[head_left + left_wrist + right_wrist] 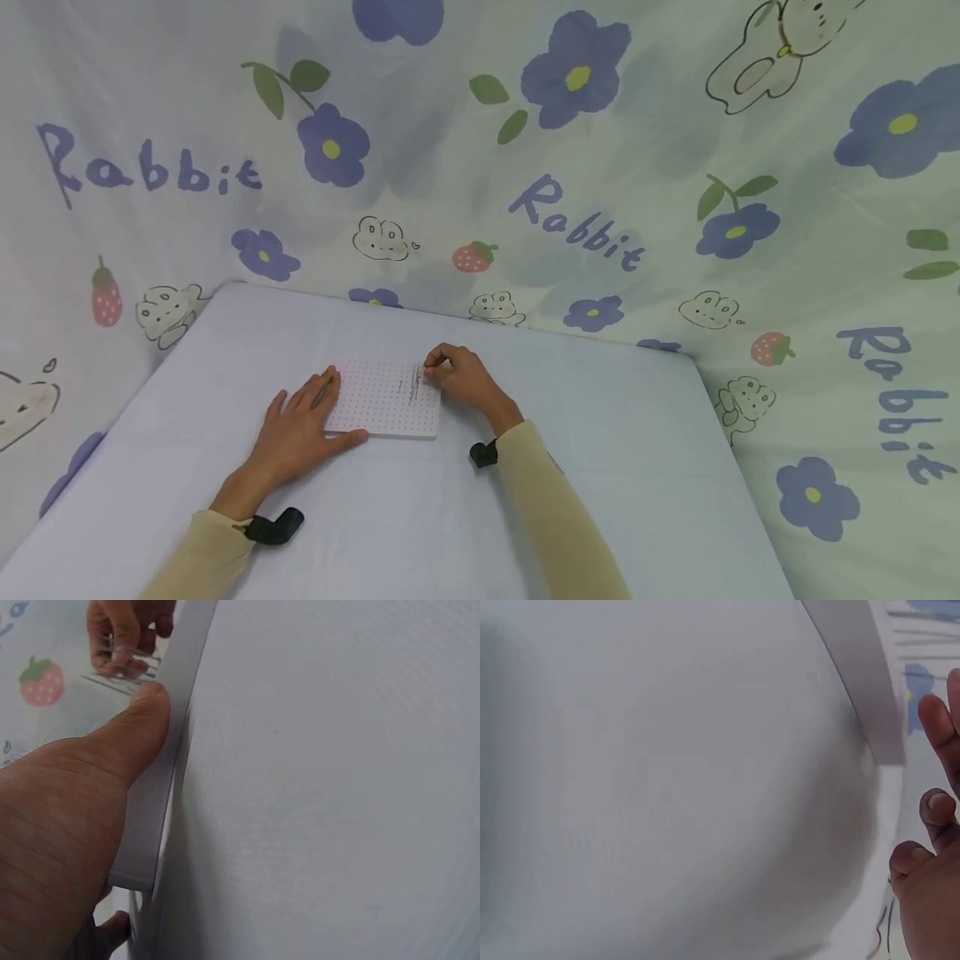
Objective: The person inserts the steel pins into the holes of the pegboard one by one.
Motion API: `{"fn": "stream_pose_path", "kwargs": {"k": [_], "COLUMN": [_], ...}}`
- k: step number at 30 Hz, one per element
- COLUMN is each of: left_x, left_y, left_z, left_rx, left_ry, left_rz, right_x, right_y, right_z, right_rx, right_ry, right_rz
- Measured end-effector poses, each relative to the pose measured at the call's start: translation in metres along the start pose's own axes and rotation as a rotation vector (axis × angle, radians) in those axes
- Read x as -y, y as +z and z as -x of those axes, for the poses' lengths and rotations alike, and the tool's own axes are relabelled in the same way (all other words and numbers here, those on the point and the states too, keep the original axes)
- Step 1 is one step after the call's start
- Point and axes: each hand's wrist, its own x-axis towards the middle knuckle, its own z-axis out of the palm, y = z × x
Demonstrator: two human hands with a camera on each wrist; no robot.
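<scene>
A white board with a grid of small holes lies flat on the table. Several thin metal pins stand up from its right part, and the left wrist view shows such pins beyond the thumb. My left hand rests against the board's near left corner, fingers along the left edge and thumb along the front edge. At the right edge, my right hand pinches what looks like a thin pin between thumb and forefinger; the fingertips partly hide it. In the right wrist view, other fingers appear beside the board's edge.
A white cloth covers the table. Behind and at both sides hangs a curtain printed with flowers, rabbits and strawberries. A black wrist strap piece sits on the left wrist, another black piece on the right.
</scene>
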Motion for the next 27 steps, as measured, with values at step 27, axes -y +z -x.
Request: {"fn": "stream_pose_path", "kwargs": {"k": [27], "left_x": [-0.004], "left_y": [-0.006], "left_z": [0.001], "left_rx": [0.032], "left_ry": [-0.005], "left_rz": [0.031], "right_x": [-0.050], "right_y": [-0.066], "right_z": [0.052], "right_rx": [0.200], "right_ry": [-0.076], "right_rz": [0.359]}}
